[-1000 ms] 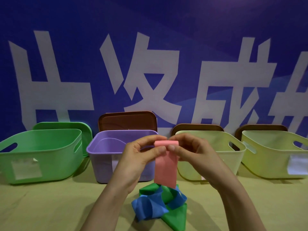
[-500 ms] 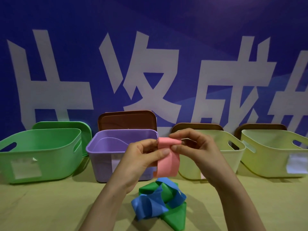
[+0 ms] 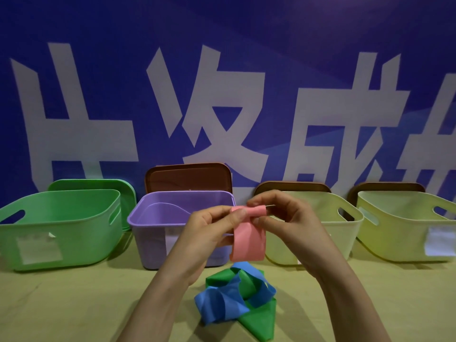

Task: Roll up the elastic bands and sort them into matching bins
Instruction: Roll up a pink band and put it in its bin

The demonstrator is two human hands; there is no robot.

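The left grip (image 3: 207, 233) and right grip (image 3: 291, 228) both pinch the top of the pink band (image 3: 249, 243). Its upper end is curled into a small roll between the fingertips, and the rest hangs free above the worktop (image 3: 74, 304). Below it, a blue band (image 3: 222, 302) and a green band (image 3: 259, 322) lie tangled together, near the purple bin (image 3: 153, 243).
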